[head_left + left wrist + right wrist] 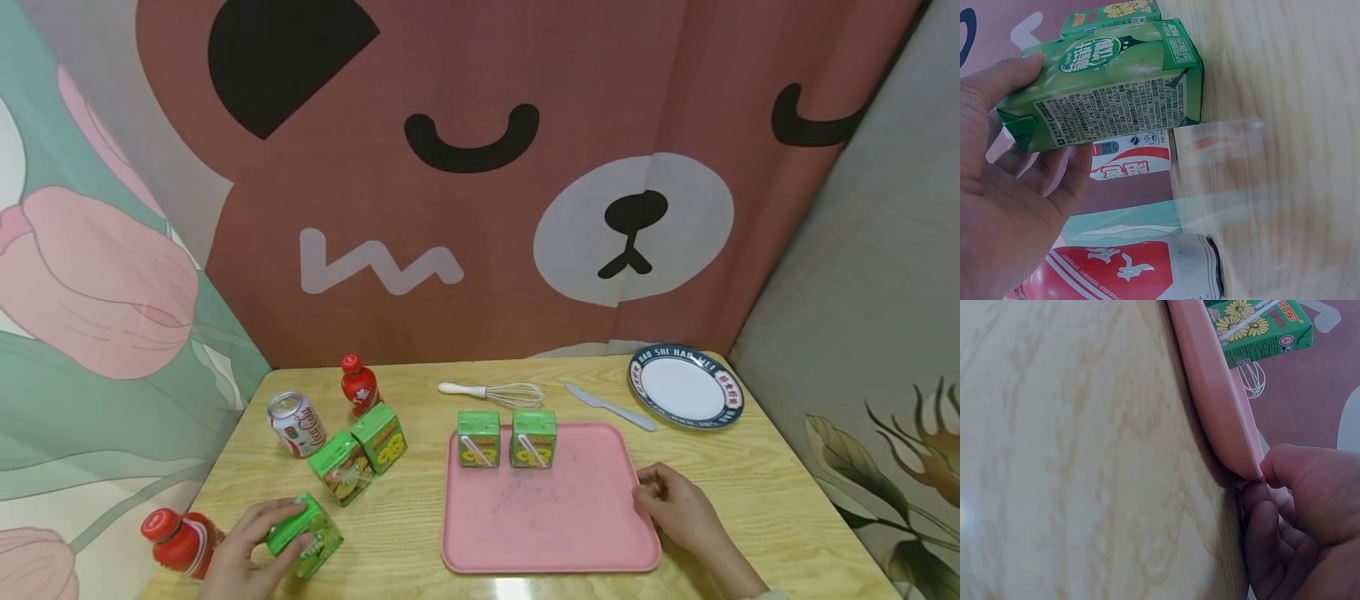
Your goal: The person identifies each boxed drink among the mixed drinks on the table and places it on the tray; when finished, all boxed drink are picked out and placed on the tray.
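Note:
My left hand point(243, 554) grips a green juice carton point(318, 537) between thumb and fingers at the table's front left. In the left wrist view the carton point(1110, 94) shows a printed text panel, and its base seems just above or on the wood; I cannot tell which. My right hand point(678, 508) pinches the right rim of a pink tray point(555, 525), thumb on top and fingers curled beneath, as the right wrist view shows. Two green drink cartons with yellow flowers, one point(478, 439) left and one point(533, 439) right, stand side by side at the tray's back left.
Left of the tray stand two more cartons point(343, 468) point(380, 437), a cola can point(297, 424) and a red bottle point(361, 386). Another red bottle point(182, 542) is beside my left hand. A whisk point(495, 393), a knife point(611, 407) and a plate point(684, 387) lie along the back.

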`<state>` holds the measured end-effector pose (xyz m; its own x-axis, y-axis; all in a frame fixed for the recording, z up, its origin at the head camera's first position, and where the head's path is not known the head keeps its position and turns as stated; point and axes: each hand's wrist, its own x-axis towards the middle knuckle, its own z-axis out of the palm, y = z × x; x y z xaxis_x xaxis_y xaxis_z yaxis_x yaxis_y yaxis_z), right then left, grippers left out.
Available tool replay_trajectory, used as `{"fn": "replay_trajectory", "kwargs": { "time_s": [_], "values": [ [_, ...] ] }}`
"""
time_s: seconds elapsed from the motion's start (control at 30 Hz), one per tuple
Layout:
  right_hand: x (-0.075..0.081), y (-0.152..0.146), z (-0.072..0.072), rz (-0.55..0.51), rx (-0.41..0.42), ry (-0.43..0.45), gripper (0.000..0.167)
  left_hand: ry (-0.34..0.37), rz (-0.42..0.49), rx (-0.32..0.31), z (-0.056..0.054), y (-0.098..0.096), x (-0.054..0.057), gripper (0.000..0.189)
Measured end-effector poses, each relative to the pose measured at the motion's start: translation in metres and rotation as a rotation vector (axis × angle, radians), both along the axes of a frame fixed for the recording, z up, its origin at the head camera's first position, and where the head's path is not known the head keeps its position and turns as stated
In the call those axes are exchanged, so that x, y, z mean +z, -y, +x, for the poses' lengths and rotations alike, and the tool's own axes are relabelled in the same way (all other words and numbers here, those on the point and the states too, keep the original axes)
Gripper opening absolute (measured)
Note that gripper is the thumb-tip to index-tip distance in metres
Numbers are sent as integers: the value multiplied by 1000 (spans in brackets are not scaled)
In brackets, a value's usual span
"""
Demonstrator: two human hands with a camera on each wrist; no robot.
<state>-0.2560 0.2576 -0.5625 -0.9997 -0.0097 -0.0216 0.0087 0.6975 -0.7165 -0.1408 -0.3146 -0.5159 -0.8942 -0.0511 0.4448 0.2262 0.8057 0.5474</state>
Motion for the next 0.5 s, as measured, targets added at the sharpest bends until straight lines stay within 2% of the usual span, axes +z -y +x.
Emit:
{"fn": "replay_trajectory", "kwargs": {
  "time_s": [0.2,0.5],
  "values": [
    [0,0,1,2,-3,6,27,-8,33,-44,-2,2,-1,49],
    [-1,0,1,13,-8,-6,25,-21,20,-80,-6,6,0,49]
  ]
}}
